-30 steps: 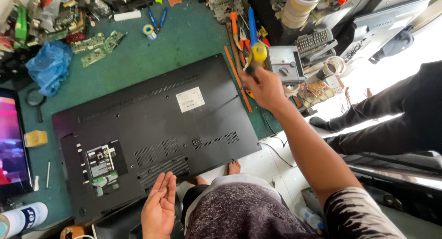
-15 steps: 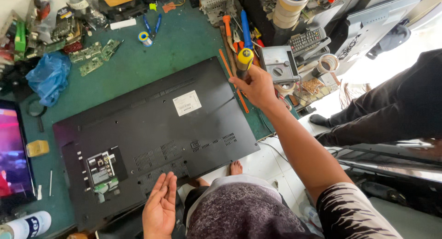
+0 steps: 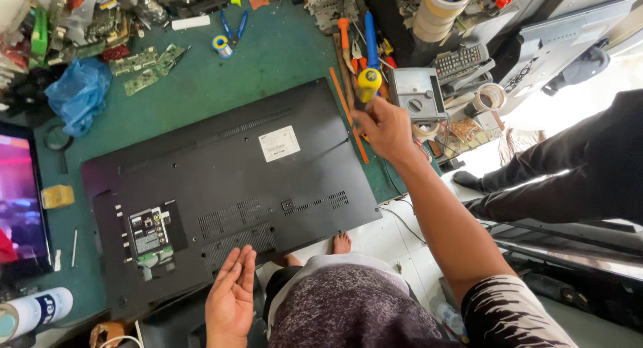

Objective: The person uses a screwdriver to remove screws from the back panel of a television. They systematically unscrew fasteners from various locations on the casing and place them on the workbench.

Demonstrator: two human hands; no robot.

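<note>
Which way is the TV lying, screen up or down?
Screen down: the TV shows its black back panel, vents and port cluster.

Right hand (image 3: pixel 385 127) gripped a yellow-handled screwdriver (image 3: pixel 368 85) above the right edge of the flat black television back (image 3: pixel 228 187); fingers (image 3: pixel 365 120) wrapped the handle; left hand (image 3: pixel 231 298) held open, palm up, at the panel's near edge; panel lay face down on green counter (image 3: pixel 201 87); orange-handled tools (image 3: pixel 343 36) and grey multimeter (image 3: pixel 416 93) just beside the right hand.
</note>
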